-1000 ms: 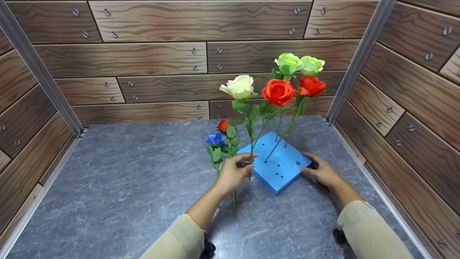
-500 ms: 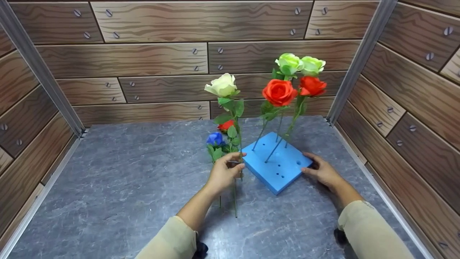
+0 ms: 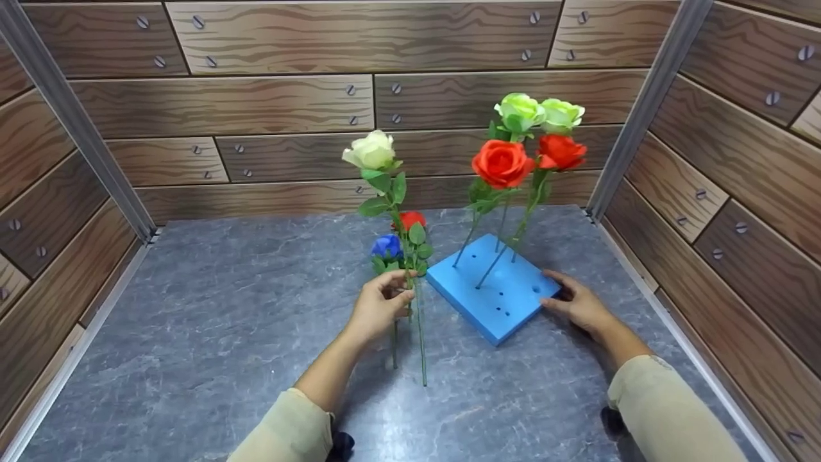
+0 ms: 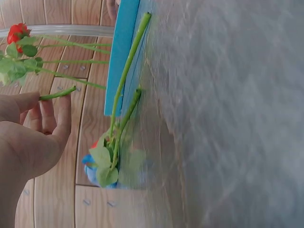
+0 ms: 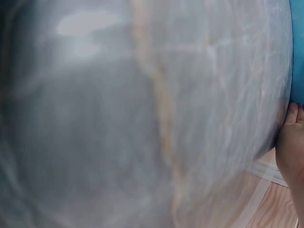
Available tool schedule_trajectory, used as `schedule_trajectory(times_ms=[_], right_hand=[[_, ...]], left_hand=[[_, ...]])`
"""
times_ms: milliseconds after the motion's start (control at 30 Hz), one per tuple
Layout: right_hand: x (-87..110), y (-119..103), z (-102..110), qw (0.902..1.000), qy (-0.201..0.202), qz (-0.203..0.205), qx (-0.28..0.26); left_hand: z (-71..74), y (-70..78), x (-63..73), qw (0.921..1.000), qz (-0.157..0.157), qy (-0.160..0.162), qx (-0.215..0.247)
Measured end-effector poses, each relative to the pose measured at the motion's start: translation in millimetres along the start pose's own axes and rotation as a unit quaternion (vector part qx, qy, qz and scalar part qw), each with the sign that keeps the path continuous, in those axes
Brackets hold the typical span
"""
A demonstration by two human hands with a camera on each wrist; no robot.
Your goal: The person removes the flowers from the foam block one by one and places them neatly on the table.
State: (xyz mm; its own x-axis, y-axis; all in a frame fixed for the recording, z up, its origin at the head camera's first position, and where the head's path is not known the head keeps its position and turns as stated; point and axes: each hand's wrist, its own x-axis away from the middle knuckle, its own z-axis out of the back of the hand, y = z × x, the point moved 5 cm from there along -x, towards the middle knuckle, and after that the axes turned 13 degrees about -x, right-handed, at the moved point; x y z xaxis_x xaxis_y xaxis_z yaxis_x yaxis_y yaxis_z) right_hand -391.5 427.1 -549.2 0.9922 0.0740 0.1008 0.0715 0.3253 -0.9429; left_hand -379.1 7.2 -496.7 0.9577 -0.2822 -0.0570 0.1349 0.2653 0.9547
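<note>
My left hand (image 3: 378, 305) pinches the stem of a cream-white rose (image 3: 372, 152), upright and leaning slightly left. The cut end of that stem (image 4: 59, 94) sticks out past the fingers in the left wrist view. My right hand (image 3: 580, 305) grips the right corner of a blue block (image 3: 516, 282) with several holes in its top. Two red roses (image 3: 503, 163) and two pale green roses (image 3: 519, 110) stand in the block. Behind and below the left hand, a blue rose (image 3: 387, 246) and a red rose (image 3: 410, 221) lie on the table.
The grey marbled tabletop (image 3: 211, 346) ends at wood-patterned walls (image 3: 282, 106) behind and at both sides. Metal posts (image 3: 648, 109) stand in the back corners. The lying roses' stems (image 3: 422, 346) point toward the person.
My left hand has carried the white rose leftward, away from the block and over the lying roses. The right hand stays at the block's corner; the block has not visibly moved.
</note>
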Motion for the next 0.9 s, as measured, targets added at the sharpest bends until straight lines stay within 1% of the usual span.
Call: schedule_trajectory(times_ms=[133, 300, 433, 567, 767, 900], right_hand=[[1.8, 0, 1, 0.9997, 0.004, 0.006, 0.024], [2.1, 0, 2, 0.9995, -0.004, 0.012, 0.029], [2.4, -1, 4, 0.9993, -0.004, 0.015, 0.035], [2.1, -4, 4, 0.9982, -0.003, 0.034, 0.050], [1.8, -11, 0, 0.9945, -0.004, 0.067, 0.080], [0.5, -13, -2, 0.9922, 0.000, 0.079, 0.097]], left_hand=[[6.3, -2.9, 1.1, 0.9999, -0.001, 0.012, -0.011], [15.9, -9.0, 3.2, 0.9995, -0.003, 0.026, -0.016], [23.6, -13.5, 5.0, 0.9992, 0.006, 0.031, -0.023], [30.5, -15.3, 7.9, 0.9986, 0.016, 0.039, -0.030], [38.8, -16.0, 12.7, 0.9977, 0.034, 0.051, -0.028], [44.2, -17.3, 16.3, 0.9971, 0.041, 0.052, -0.037]])
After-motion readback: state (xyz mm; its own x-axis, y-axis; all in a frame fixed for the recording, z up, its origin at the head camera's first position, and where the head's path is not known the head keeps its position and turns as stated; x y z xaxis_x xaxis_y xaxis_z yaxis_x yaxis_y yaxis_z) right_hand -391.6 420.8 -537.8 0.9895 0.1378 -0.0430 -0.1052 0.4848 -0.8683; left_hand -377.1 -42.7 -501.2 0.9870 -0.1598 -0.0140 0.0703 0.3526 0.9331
